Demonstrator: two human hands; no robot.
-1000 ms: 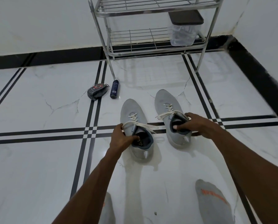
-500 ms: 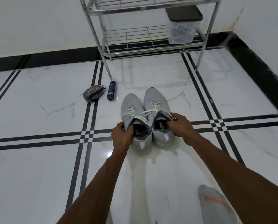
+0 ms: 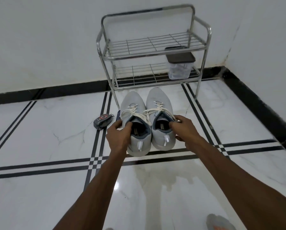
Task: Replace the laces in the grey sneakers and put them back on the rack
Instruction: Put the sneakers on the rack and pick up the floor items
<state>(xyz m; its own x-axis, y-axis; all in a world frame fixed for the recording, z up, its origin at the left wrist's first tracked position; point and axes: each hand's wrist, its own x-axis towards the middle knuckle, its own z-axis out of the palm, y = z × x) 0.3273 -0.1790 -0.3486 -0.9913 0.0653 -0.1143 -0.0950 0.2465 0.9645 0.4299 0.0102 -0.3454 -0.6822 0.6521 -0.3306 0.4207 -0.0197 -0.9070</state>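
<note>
Both sneakers side by side, toes pointing at the rack (image 3: 148,47). Left hand (image 3: 118,138) grips the left sneaker (image 3: 135,117) by its collar, right hand (image 3: 185,128) grips the right sneaker (image 3: 160,113) the same way. White laces (image 3: 157,108) are in.

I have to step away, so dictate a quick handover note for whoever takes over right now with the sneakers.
Left hand grips the collar of the left grey sneaker; right hand grips the collar of the right grey sneaker.
Both shoes are side by side in front of the rack, toes pointing toward it, not yet on a shelf.
Done: white laces are threaded in both, ends loose.
Left: set the pair on a shelf; the lower one has a lidded container at its right end.
</note>
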